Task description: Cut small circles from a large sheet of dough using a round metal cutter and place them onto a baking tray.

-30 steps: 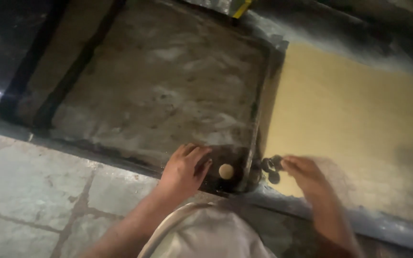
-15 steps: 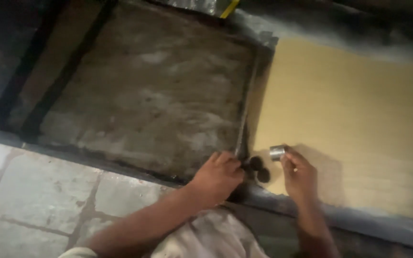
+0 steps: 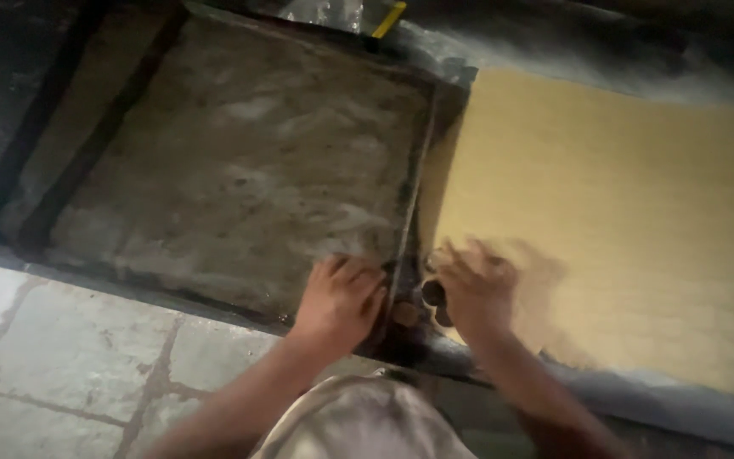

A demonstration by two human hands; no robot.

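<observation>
Two hands (image 3: 409, 293), metal tray (image 3: 239, 170), dough sheet (image 3: 622, 221)

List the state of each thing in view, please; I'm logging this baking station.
Metal tray: flat, nearly bare, one dough round at its near right corner.
Dough sheet: rolled flat, round holes cut at its near left corner.
Left hand: resting on the tray corner.
Right hand: pressed on the dough, blurred.

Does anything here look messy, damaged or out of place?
Mostly wear. The big metal tray is stained and blotchy, with only one small dough round in its near corner by the left hand. The dough sheet has round holes at its corner by the right hand.
</observation>
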